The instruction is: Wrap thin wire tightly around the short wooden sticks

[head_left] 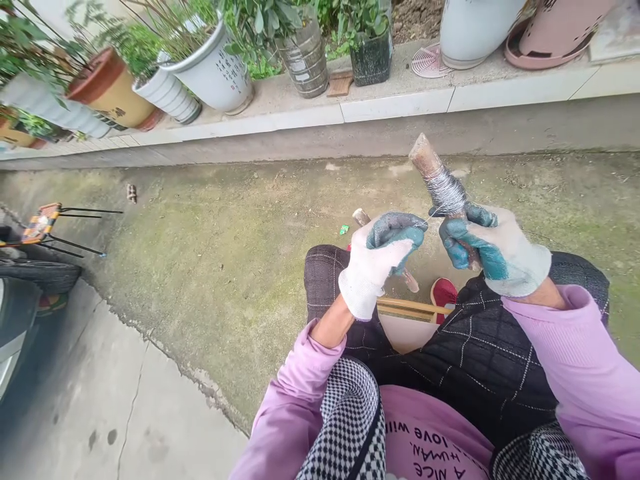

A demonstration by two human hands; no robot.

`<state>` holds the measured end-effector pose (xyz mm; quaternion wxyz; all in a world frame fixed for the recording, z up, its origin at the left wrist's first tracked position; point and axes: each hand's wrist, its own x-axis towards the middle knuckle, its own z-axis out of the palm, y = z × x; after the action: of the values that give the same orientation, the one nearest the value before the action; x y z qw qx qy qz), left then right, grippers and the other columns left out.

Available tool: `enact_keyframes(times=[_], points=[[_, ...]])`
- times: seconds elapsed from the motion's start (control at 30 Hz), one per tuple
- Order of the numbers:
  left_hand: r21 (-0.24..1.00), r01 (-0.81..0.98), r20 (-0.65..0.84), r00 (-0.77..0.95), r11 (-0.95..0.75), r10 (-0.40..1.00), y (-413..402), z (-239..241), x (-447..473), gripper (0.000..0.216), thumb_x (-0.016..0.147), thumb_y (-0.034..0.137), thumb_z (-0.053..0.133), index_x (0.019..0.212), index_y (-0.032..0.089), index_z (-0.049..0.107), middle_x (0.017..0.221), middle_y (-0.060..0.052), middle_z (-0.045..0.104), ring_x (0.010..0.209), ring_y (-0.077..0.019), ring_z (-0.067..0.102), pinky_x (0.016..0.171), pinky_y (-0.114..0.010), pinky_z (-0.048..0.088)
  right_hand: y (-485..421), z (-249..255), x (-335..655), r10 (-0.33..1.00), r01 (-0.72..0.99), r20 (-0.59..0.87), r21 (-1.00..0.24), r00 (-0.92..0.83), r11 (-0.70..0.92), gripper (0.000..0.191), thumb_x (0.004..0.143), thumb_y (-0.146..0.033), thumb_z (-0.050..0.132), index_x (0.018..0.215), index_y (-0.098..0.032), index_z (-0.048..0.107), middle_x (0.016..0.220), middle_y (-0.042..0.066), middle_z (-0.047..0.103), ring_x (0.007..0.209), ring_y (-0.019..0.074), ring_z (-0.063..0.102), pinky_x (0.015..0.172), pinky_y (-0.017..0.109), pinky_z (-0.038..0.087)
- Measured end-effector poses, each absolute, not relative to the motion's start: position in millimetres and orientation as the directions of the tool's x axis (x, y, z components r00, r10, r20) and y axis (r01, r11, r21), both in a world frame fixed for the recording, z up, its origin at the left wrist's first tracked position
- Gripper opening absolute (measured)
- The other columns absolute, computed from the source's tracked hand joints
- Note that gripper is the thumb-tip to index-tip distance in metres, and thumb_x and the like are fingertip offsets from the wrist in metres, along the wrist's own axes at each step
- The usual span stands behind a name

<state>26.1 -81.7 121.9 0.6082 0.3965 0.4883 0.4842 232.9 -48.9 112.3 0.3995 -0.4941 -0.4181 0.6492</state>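
Right now the right hand (493,250), in a white glove with a blue-green palm, is closed around the lower part of a stick (440,190) that is wound with thin grey wire. The stick points up and a little to the left from this hand, and its bare end stands above the wire winding. Just beside it, the left hand (383,257) wears the same kind of glove and is closed around a second, thinner stick (361,217), whose ends come out above and below the fist. A very fine wire (430,217) runs between the two hands, from the left fingertips to the winding. Under the hands are the person's knees in dark checked trousers, and between them a red shoe (444,293). Far beyond the hands, flower pots (215,70) stand in a row on a low ledge (400,103).
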Motion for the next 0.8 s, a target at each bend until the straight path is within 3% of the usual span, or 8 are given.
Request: enact_keyframes(times=[0.13,0.27,0.43,0.63,0.8], points=[[0.992,-0.051,-0.115,-0.076,0.111,0.99,-78,116,27,0.027,0.08,0.039,0.093,0.097,0.02,0.083,0.101,-0.006,0.085,0.092,-0.0208,0.079,0.079,-0.032,0.066,-49,112,232,0.941,-0.106,-0.301,-0.942,-0.155,-0.319,0.035,0.072,-0.039,0.1,0.079,-0.019,0.072,0.061,-0.003,0.062,0.042,0.0095,0.052,0.035,0.023,0.037],[0.998,0.048,-0.032,-0.126,0.038,0.991,-79,108,25,0.024,0.089,0.038,0.087,0.106,0.022,0.086,0.112,-0.006,0.088,0.109,-0.0236,0.083,0.1,-0.037,0.068,-50,117,228,0.931,-0.094,-0.336,-0.932,-0.143,-0.35,0.036,0.07,-0.033,0.1,0.073,-0.021,0.067,0.062,-0.002,0.062,0.043,0.0085,0.051,0.036,0.022,0.038],[0.991,0.133,-0.003,-0.127,0.021,0.992,-86,110,19,0.031,0.094,0.044,0.084,0.118,0.025,0.088,0.12,-0.006,0.089,0.113,-0.0242,0.084,0.105,-0.037,0.068,-49,117,227,0.928,-0.095,-0.342,-0.929,-0.151,-0.358,0.038,0.064,-0.035,0.101,0.074,-0.021,0.067,0.063,-0.003,0.062,0.041,0.0088,0.051,0.036,0.023,0.036],[0.993,0.115,0.042,-0.148,-0.025,0.988,-84,109,17,0.029,0.095,0.043,0.084,0.115,0.024,0.089,0.118,-0.006,0.089,0.111,-0.024,0.083,0.107,-0.037,0.066,-50,118,227,0.933,-0.079,-0.322,-0.938,-0.159,-0.338,0.04,0.064,-0.035,0.099,0.07,-0.022,0.062,0.06,-0.003,0.06,0.042,0.0092,0.05,0.037,0.023,0.034],[0.909,0.408,0.153,-0.133,-0.087,0.979,-73,99,12,0.016,0.096,0.034,0.078,0.105,0.023,0.087,0.108,-0.007,0.086,0.107,-0.0257,0.078,0.106,-0.041,0.062,-51,115,226,0.936,-0.063,-0.302,-0.946,-0.182,-0.317,0.038,0.064,-0.041,0.1,0.075,-0.022,0.069,0.063,-0.003,0.062,0.045,0.009,0.048,0.039,0.023,0.038]])
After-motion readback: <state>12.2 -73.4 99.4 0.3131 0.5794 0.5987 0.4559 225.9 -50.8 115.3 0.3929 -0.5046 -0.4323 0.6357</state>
